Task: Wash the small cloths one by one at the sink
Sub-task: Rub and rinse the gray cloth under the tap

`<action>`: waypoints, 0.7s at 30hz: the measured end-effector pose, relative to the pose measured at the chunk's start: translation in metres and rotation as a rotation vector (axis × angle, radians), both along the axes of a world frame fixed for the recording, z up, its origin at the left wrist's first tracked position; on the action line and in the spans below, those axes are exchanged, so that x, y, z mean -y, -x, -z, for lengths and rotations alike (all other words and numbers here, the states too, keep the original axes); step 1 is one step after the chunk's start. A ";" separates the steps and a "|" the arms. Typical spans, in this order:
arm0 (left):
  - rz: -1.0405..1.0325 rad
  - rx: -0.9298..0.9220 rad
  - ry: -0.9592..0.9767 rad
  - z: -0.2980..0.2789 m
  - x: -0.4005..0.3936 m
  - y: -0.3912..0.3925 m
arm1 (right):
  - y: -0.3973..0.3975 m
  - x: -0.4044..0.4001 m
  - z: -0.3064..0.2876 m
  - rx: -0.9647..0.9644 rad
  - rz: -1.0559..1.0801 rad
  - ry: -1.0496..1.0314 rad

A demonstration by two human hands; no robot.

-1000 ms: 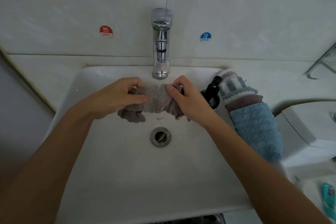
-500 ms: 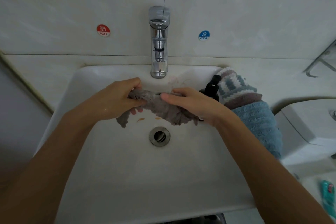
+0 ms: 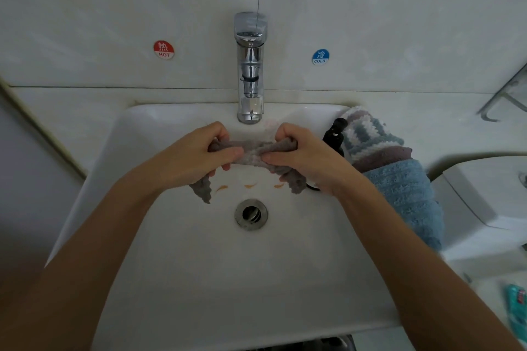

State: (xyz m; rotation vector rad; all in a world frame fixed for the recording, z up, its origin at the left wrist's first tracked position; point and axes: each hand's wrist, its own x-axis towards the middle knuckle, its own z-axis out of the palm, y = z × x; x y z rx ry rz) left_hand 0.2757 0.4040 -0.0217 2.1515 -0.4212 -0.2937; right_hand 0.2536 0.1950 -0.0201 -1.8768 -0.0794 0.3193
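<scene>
Pale tiles run across the wall behind a white sink, and a chrome tap stands at the middle of its back edge, with a round red HOT sticker to one side and a round blue COLD sticker to the other. No water is visible coming from the spout. Over the basin, just in front of the tap, the person holds a small grey cloth bunched into a short roll between both hands. The left hand is curled round one end, thumb pressed along the top of the fabric; the right hand grips the other end the same way, thumb pointing inward. The two thumbs lie close together on the cloth without touching. Loose corners of the cloth hang down below each hand, above the basin floor. Under them sits the round metal drain, and a few small orange marks show on the white surface between the cloth and the drain. On the right rim of the sink stands a black pump bottle, partly hidden by the right hand. Beside it more cloths are piled along the rim: a striped fluffy cloth at the back, a brownish cloth below it, and a blue cloth nearest, draped over the edge.
</scene>
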 end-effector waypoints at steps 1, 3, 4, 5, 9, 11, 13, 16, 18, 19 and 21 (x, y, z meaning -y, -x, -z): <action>0.004 0.002 -0.026 0.002 0.000 -0.001 | 0.000 0.000 0.000 0.035 0.014 0.022; 0.024 -0.019 -0.067 0.004 0.000 -0.001 | 0.001 -0.002 0.000 0.075 0.038 0.048; 0.034 -0.028 -0.075 0.004 0.000 -0.001 | 0.002 -0.004 0.000 0.086 0.052 0.050; 0.042 -0.028 -0.082 0.004 -0.001 -0.001 | 0.002 -0.006 0.000 0.094 0.066 0.050; 0.047 0.047 -0.134 0.005 -0.003 -0.003 | 0.001 -0.011 0.004 0.138 0.155 0.009; 0.025 0.101 -0.120 0.006 -0.002 -0.004 | 0.001 -0.013 0.006 0.154 0.228 -0.005; -0.040 0.130 -0.029 0.010 0.003 -0.003 | 0.001 -0.016 0.010 0.162 0.309 -0.007; -0.203 0.152 0.124 0.018 0.018 0.000 | 0.000 -0.023 0.017 0.246 0.369 -0.013; -0.314 0.164 0.218 0.023 0.030 0.003 | 0.002 -0.029 0.022 0.285 0.359 0.007; -0.359 0.182 0.246 0.025 0.035 0.005 | 0.003 -0.032 0.023 0.292 0.358 0.012; -0.417 0.242 0.258 0.028 0.046 0.014 | 0.005 -0.038 0.025 0.318 0.388 -0.025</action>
